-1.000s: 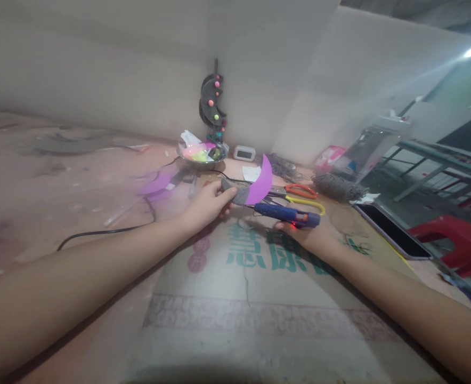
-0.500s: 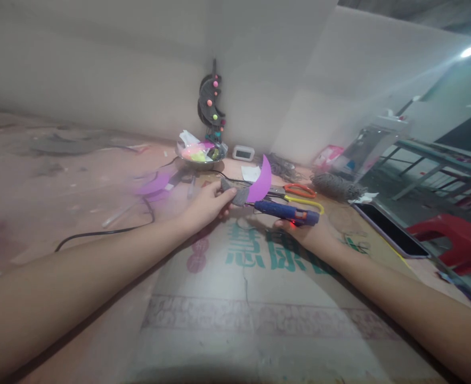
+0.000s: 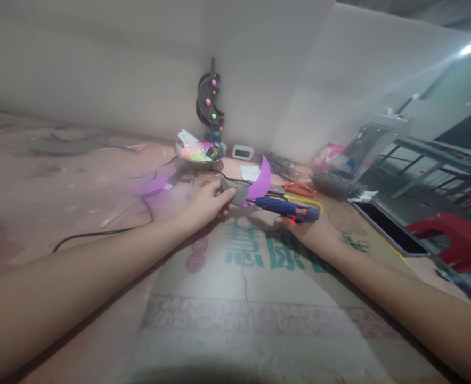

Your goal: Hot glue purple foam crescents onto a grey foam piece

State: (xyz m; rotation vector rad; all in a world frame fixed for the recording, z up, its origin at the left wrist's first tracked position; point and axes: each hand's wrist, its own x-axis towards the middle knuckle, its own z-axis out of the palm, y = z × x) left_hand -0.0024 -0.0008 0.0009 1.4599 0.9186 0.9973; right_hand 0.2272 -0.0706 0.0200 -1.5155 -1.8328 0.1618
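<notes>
Pinched in my left hand [image 3: 213,204] is a purple paper crescent [image 3: 261,181] partly covered by a grey strip [image 3: 240,196] that looks like felt or wound yarn. My right hand [image 3: 305,224] is wrapped round a blue glue gun [image 3: 285,208] with a small red light. Its nozzle points left, at or very near the lower edge of the grey-covered part; whether it touches I cannot tell. Behind the gun lie scissors with orange handles [image 3: 299,189] and a tool with yellow handles [image 3: 309,202].
A printed cardboard sheet [image 3: 219,320] lies under my hands. Behind stand a metal bowl of scraps [image 3: 199,162], a grey crescent ornament with coloured balls [image 3: 209,101] and a small white clock [image 3: 242,152]. To the right are grey yarn [image 3: 335,185], a phone [image 3: 391,226] and a red stool [image 3: 447,240].
The glue gun's nozzle has shifted very slightly to the right and up along the crescent's edge. Both hands keep their grip, and the view has moved a little.
</notes>
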